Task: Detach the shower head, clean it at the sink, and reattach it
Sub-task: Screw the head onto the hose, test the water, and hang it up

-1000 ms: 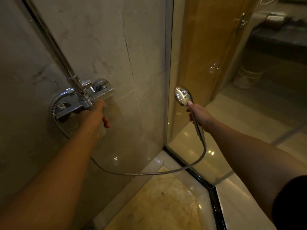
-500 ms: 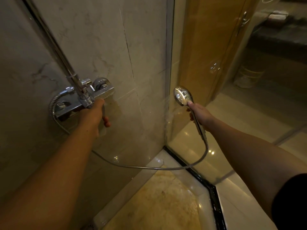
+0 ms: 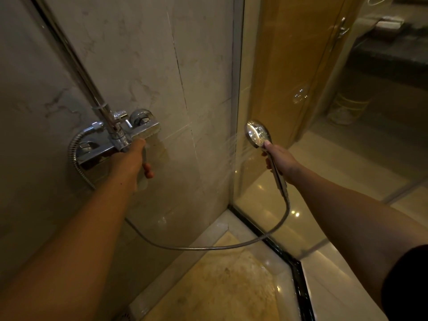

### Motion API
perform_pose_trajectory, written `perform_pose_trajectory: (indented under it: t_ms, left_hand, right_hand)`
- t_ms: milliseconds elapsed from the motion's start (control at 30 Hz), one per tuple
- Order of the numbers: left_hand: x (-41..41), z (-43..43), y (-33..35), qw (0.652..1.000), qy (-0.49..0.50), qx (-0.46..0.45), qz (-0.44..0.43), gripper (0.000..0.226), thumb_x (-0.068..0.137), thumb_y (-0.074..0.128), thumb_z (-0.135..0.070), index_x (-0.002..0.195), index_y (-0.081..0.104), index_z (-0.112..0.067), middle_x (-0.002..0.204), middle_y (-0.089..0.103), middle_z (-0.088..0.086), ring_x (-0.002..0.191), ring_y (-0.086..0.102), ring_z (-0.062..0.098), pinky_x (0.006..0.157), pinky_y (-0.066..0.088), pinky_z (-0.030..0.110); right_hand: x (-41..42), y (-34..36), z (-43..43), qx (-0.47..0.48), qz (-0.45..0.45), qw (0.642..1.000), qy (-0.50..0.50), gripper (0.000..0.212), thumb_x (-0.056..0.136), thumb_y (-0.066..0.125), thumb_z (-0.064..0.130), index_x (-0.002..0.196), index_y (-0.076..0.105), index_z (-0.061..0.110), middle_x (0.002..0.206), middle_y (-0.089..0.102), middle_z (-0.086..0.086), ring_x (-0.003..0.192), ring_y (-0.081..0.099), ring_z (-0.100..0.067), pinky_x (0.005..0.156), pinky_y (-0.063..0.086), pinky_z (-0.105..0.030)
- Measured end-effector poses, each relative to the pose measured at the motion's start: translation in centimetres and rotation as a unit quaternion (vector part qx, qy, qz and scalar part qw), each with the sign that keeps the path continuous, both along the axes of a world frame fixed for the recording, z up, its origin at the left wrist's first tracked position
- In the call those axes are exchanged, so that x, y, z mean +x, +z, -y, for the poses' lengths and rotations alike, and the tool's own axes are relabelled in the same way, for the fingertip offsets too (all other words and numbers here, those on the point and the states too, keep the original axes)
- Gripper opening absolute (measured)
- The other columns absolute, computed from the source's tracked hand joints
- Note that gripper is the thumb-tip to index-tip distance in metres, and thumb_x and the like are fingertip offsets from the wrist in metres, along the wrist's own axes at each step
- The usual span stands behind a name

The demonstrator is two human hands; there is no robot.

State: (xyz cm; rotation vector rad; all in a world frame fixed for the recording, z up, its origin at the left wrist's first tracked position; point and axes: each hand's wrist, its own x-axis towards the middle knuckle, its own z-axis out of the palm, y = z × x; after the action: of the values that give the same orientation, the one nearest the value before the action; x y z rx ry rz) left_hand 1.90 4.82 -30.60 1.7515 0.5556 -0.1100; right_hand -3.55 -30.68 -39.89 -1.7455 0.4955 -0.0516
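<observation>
My right hand (image 3: 281, 159) grips the handle of the chrome shower head (image 3: 257, 133), held out at the right with its round face turned left. Fine water streams spray from it toward the wall corner. A metal hose (image 3: 208, 247) sags from the handle down and back to the chrome mixer valve (image 3: 120, 137) on the marble wall. My left hand (image 3: 132, 158) is closed on the valve's lever under the mixer, and the lever itself is mostly hidden by the fingers.
A chrome riser pipe (image 3: 76, 66) runs up from the valve. A glass shower panel (image 3: 289, 112) stands at the right, with a wooden door (image 3: 301, 54) behind it. A black threshold strip (image 3: 298, 274) edges the wet yellow shower floor (image 3: 220, 286). A dark counter (image 3: 393, 54) lies far right.
Water has begun spraying from the shower head to the left. My left hand has stayed on the valve lever and shifted slightly; the right hand barely moved.
</observation>
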Motion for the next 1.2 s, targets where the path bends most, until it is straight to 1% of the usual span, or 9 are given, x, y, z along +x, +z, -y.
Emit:
perform_pose_trajectory:
  t_ms: [133, 233, 333, 500, 567, 700, 900, 1067, 1200]
  left_hand:
    - [0.15, -0.16, 0.02, 1.0, 0.003, -0.006, 0.006, 0.062, 0.072, 0.063, -0.055, 0.113, 0.058, -0.008, 0.059, 0.061, 0.009, 0.052, 0.058, 0.024, 0.071, 0.052, 0.047]
    - [0.02, -0.12, -0.05, 1.0, -0.001, -0.006, 0.015, 0.049, 0.081, 0.061, -0.052, 0.103, 0.058, -0.009, 0.063, 0.06, 0.011, 0.05, 0.056, 0.024, 0.062, 0.048, 0.038]
    - [0.06, 0.01, -0.15, 1.0, 0.004, -0.013, 0.023, 0.043, 0.082, 0.062, -0.05, 0.1, 0.055, -0.011, 0.067, 0.06, 0.012, 0.051, 0.056, 0.023, 0.067, 0.05, 0.039]
    - [-0.08, -0.01, -0.1, 1.0, -0.007, -0.01, 0.027, 0.035, 0.084, 0.061, -0.049, 0.081, 0.051, -0.015, 0.066, 0.06, 0.011, 0.052, 0.056, 0.023, 0.074, 0.05, 0.042]
    - [-0.21, 0.0, -0.08, 1.0, -0.009, 0.0, 0.027, 0.037, 0.084, 0.06, -0.05, 0.08, 0.05, -0.015, 0.064, 0.06, 0.011, 0.052, 0.056, 0.024, 0.076, 0.05, 0.042]
    - [-0.23, 0.28, 0.07, 1.0, -0.002, -0.004, 0.028, 0.036, 0.087, 0.06, -0.048, 0.079, 0.048, -0.015, 0.066, 0.058, 0.011, 0.05, 0.054, 0.024, 0.066, 0.049, 0.036]
    - [-0.04, -0.08, -0.15, 1.0, -0.001, -0.01, 0.024, 0.037, 0.082, 0.062, -0.051, 0.082, 0.05, -0.017, 0.067, 0.061, 0.01, 0.054, 0.057, 0.022, 0.082, 0.054, 0.046]
    - [0.08, 0.13, -0.15, 0.999, 0.007, -0.037, 0.03, 0.039, 0.084, 0.064, -0.047, 0.092, 0.054, -0.01, 0.068, 0.059, 0.011, 0.052, 0.055, 0.02, 0.07, 0.052, 0.04]
    - [0.16, -0.01, -0.4, 0.998, 0.006, -0.048, 0.038, 0.037, 0.084, 0.066, -0.049, 0.084, 0.053, -0.014, 0.072, 0.059, 0.01, 0.053, 0.055, 0.02, 0.08, 0.053, 0.045]
  right_hand:
    - [0.0, 0.13, -0.14, 0.001, -0.003, 1.0, 0.003, 0.046, 0.103, 0.039, 0.048, 0.112, 0.062, 0.009, 0.084, 0.055, -0.002, 0.07, 0.048, -0.016, 0.064, 0.042, -0.03]
    - [0.1, 0.39, -0.35, 0.001, -0.006, 1.0, 0.001, 0.043, 0.103, 0.039, 0.047, 0.11, 0.063, 0.011, 0.083, 0.055, -0.001, 0.068, 0.047, -0.015, 0.063, 0.041, -0.029]
    - [0.25, 0.6, -0.5, 0.006, -0.007, 1.0, -0.001, 0.043, 0.103, 0.04, 0.046, 0.11, 0.063, 0.01, 0.082, 0.055, -0.001, 0.067, 0.047, -0.014, 0.061, 0.041, -0.028]
    - [0.13, 0.59, -0.48, 0.015, -0.003, 1.0, 0.002, 0.045, 0.103, 0.042, 0.047, 0.115, 0.063, 0.009, 0.089, 0.057, -0.003, 0.069, 0.048, -0.013, 0.062, 0.042, -0.027]
    - [-0.03, 0.59, -0.53, 0.013, -0.001, 1.0, 0.006, 0.045, 0.103, 0.042, 0.046, 0.114, 0.063, 0.008, 0.087, 0.056, -0.002, 0.069, 0.048, -0.013, 0.062, 0.042, -0.027]
    - [-0.14, 0.73, -0.56, 0.013, 0.002, 1.0, 0.006, 0.044, 0.103, 0.041, 0.046, 0.112, 0.063, 0.009, 0.082, 0.055, -0.001, 0.066, 0.047, -0.013, 0.06, 0.041, -0.026]
    - [-0.18, 0.67, -0.69, 0.011, 0.0, 1.0, 0.015, 0.045, 0.103, 0.039, 0.047, 0.11, 0.063, 0.01, 0.083, 0.055, -0.001, 0.068, 0.047, -0.014, 0.062, 0.041, -0.028]
    - [-0.08, 0.56, -0.87, 0.011, -0.001, 1.0, 0.015, 0.042, 0.103, 0.039, 0.047, 0.107, 0.064, 0.014, 0.083, 0.056, -0.001, 0.066, 0.047, -0.014, 0.061, 0.041, -0.028]
    - [0.15, 0.29, -0.72, 0.012, 0.003, 1.0, 0.017, 0.043, 0.104, 0.039, 0.048, 0.108, 0.064, 0.013, 0.081, 0.056, 0.0, 0.065, 0.047, -0.015, 0.06, 0.04, -0.029]
